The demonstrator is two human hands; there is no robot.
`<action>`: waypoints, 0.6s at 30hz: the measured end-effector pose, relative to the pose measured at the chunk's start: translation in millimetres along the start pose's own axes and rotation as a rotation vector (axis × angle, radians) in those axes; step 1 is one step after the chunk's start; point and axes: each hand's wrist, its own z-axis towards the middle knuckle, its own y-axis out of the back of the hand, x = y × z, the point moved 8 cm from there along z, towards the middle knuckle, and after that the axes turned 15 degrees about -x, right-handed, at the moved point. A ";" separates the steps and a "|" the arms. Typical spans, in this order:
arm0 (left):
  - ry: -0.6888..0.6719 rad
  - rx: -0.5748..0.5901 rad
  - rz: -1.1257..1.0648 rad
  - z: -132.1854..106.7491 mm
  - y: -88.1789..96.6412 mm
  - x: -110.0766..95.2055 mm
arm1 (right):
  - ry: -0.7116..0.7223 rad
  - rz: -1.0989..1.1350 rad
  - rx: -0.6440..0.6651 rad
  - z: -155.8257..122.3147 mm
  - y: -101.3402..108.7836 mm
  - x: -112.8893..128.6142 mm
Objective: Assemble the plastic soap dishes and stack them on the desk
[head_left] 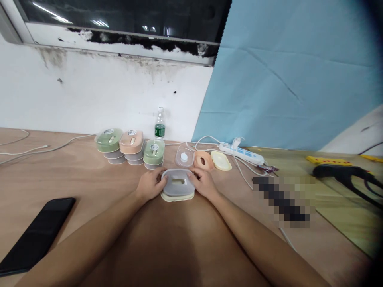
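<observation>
A grey, see-through plastic container piece (179, 186) with an oval slot in its middle is in front of me, over a cream-coloured lid (177, 198) whose rim shows along the near side. My left hand (151, 183) grips the left edge, thumb pressed on it and fingers behind. On the opposite edge, my right hand (204, 180) holds the same piece with its fingers curled round. Just beyond my right hand lie a clear cover (180, 155) with a white round part, an orange slotted piece (209, 161) and a pale yellow lid (222, 161).
Stacked lunch boxes with green (103, 144), pink (127, 147) and green tops (149, 154) stand at the back left, near a water bottle (160, 129). A power strip (243, 153) with cables lies back right; a black phone (38, 235) rests at left.
</observation>
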 end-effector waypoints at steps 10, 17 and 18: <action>-0.073 0.159 0.182 -1.4 -11.4 1.5 | -0.045 0.011 0.174 0.6 -12.5 -7.2; -0.118 0.212 0.195 -4.4 -16.3 -3.5 | -0.027 0.097 0.263 -1.9 -13.1 -6.7; -0.115 0.212 0.186 -4.3 -16.1 -4.1 | -0.023 0.102 0.271 -2.1 -12.8 -6.5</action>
